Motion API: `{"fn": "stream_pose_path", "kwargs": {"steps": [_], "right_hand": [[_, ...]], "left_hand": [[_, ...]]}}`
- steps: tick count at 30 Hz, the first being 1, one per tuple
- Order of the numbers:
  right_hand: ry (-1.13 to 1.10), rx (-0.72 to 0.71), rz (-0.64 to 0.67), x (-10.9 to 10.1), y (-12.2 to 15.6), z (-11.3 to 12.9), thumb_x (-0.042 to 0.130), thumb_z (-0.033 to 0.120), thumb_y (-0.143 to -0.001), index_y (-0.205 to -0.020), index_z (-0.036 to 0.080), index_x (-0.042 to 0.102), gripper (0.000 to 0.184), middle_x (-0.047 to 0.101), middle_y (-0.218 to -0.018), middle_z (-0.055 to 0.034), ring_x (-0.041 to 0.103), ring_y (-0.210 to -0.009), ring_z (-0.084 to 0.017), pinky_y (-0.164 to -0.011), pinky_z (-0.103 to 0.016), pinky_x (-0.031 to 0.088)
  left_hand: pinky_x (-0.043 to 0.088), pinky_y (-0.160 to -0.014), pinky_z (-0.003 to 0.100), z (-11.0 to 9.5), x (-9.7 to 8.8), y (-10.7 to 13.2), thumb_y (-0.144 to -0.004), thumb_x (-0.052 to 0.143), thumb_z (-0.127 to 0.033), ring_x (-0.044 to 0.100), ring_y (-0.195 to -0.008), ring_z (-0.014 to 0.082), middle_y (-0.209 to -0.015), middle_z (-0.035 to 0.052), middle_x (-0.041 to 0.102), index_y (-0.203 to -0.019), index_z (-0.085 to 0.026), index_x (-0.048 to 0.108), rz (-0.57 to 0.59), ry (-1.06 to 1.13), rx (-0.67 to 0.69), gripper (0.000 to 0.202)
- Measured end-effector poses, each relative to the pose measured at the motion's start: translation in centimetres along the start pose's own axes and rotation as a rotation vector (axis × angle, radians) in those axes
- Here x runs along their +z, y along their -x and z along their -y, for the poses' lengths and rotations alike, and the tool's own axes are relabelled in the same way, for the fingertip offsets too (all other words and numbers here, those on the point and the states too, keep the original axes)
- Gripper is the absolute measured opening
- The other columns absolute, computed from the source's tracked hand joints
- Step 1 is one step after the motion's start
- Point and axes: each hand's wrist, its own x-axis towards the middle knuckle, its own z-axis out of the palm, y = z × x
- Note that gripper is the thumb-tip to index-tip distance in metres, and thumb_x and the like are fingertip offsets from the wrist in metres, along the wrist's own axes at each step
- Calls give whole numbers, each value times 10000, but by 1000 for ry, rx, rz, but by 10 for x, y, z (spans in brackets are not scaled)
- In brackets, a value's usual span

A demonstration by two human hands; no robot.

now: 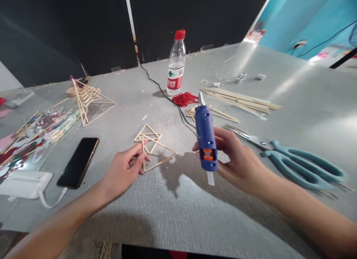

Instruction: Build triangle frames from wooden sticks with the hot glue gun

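Note:
Pinched in my left hand (pixel 130 165) is one side of a triangle of thin wooden sticks (pixel 160 163), which stands slightly tilted over the table. Just behind it lies a small star-like frame of short sticks (pixel 147 131), partly overlapped by the triangle in my view. My right hand (pixel 235 156) is wrapped around a blue hot glue gun (pixel 205 130), held upright with its metal nozzle pointing up and away. A clear glue stick (pixel 211 178) pokes out of its rear end. The gun is apart from the sticks.
Teal-handled scissors (pixel 301 164) lie right of my right hand. Behind are loose wooden sticks (pixel 240 101), red string (pixel 185 99) and a water bottle (pixel 176 65). A phone (pixel 78 162) cabled to a white power bank (pixel 26 184), craft packets (pixel 52 127) and a stick structure (pixel 86 99) are left.

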Motion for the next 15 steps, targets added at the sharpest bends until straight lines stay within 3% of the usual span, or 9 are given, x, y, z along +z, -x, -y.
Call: {"fn": "stream_pose_path", "kwargs": {"steps": [4, 7, 11, 15], "right_hand": [[-3, -110, 35, 4, -1, 1, 538, 242, -1024, -1470, 257, 426, 460, 721, -1141, -99, 726, -927, -210, -784, -332, 611], [24, -220, 101, 10, -3, 5, 547, 185, -1021, -1492, 262, 442, 489, 717, -1193, -114, 723, -1026, -227, -851, -363, 621], [95, -288, 122, 12, -5, 9, 485, 137, -1037, -1542, 252, 390, 527, 726, -1147, -113, 732, -954, -225, -766, -347, 624], [134, -297, 124, 10, -3, 11, 461, 156, -1057, -1535, 230, 394, 488, 713, -1152, -127, 727, -965, -234, -747, -344, 621]], "left_hand": [[518, -597, 214, -2, -1, 3, -1050, 516, -446, 606, -618, 102, -909, 45, 727, -1280, -188, 675, 4, -47, 27, 381], [500, -587, 219, -1, -1, 4, -1054, 529, -435, 613, -622, 109, -864, 42, 741, -1169, -175, 723, -43, -132, 97, 344], [579, -751, 271, 5, 3, 5, -1041, 599, -339, 716, -762, 150, -946, 52, 795, -1240, -192, 723, -206, -232, 300, 277], [610, -871, 289, 7, 5, 7, -1020, 641, -241, 769, -930, 170, -1055, 46, 811, -1268, -226, 713, -275, -275, 433, 259]]}}
